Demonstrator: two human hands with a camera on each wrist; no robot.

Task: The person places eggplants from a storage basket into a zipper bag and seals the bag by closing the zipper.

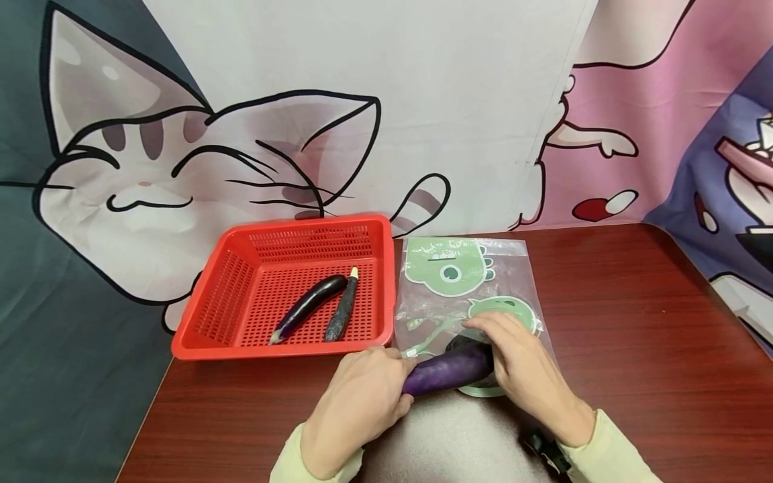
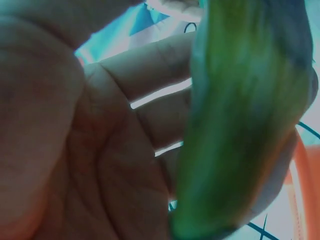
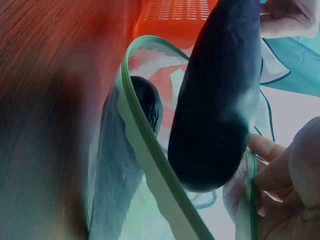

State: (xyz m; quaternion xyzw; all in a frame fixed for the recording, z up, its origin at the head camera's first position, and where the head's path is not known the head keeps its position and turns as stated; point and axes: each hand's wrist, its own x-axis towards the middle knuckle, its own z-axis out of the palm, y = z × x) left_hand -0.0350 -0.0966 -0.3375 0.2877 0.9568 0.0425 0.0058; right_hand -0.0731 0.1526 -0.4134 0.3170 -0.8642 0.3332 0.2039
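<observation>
Eggplant, green cap left-wrist only

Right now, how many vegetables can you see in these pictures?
4: a shiny eggplant and a thinner vegetable in the red basket, a purple eggplant in the left hand, one dark vegetable inside the bag, which may hide more.

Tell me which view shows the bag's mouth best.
Right wrist view: the bag's mouth is spread open, its green rim clear. The head view shows only part, near the eggplant; the left wrist view, none clearly.
</observation>
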